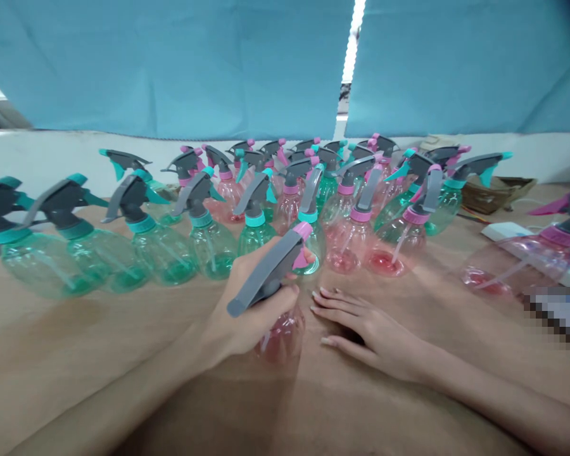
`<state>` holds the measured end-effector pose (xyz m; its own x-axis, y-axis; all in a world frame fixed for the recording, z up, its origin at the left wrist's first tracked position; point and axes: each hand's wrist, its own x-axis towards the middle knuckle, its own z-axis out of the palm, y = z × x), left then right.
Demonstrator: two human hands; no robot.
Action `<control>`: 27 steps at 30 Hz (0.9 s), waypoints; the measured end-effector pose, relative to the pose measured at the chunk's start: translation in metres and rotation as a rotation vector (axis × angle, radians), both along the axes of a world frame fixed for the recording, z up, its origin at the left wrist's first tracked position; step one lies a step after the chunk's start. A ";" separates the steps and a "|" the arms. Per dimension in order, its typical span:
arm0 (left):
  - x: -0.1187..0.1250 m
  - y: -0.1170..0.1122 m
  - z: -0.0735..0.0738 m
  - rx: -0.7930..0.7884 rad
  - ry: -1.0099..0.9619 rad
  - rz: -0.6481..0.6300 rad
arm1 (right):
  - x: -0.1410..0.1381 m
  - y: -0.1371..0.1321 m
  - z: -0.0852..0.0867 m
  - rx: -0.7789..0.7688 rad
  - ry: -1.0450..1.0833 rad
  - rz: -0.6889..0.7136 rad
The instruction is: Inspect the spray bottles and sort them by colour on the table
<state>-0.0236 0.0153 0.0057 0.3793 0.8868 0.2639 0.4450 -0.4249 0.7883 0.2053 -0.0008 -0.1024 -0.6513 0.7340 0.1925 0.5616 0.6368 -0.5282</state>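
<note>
My left hand (247, 310) is wrapped round the neck of a pink spray bottle (281, 332) with a grey trigger head (268, 269), standing on the brown table (99, 354). My right hand (365, 326) lies flat on the table just right of that bottle, fingers stretched out, holding nothing. Behind both hands stand several green spray bottles (168, 244) and pink spray bottles (349, 234), all with grey trigger heads.
More green bottles (33, 253) crowd the left edge, and a pink bottle (527, 259) sits at the right beside a white box (508, 233). A brown tray (496, 193) is at the back right. Blue curtains (171, 63) hang behind the table.
</note>
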 end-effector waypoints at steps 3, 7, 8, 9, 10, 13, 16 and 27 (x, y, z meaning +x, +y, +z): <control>-0.001 0.000 0.001 0.040 0.006 0.008 | 0.000 0.000 0.000 -0.005 -0.008 -0.005; -0.001 0.001 0.003 0.041 0.018 0.027 | 0.000 -0.001 0.001 0.000 -0.033 -0.011; 0.000 0.001 0.003 0.034 0.019 0.022 | 0.000 -0.001 0.002 0.001 -0.038 -0.010; 0.000 0.001 0.004 0.029 0.019 0.012 | 0.000 -0.001 0.002 0.001 -0.041 -0.010; 0.000 0.001 0.005 0.026 0.019 0.000 | 0.000 -0.001 0.002 0.000 -0.040 -0.009; 0.000 0.000 0.007 0.033 0.012 -0.022 | 0.000 -0.001 0.003 0.003 -0.036 -0.006; 0.000 0.000 0.005 0.022 -0.005 -0.029 | 0.000 0.000 0.003 0.006 -0.050 -0.001; 0.003 -0.001 -0.012 0.051 -0.050 0.067 | 0.000 0.000 0.001 0.009 -0.019 0.000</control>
<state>-0.0204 0.0142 -0.0063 0.3050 0.8946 0.3265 0.4345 -0.4358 0.7882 0.2052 -0.0010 -0.1015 -0.6550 0.7323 0.1865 0.5715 0.6415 -0.5117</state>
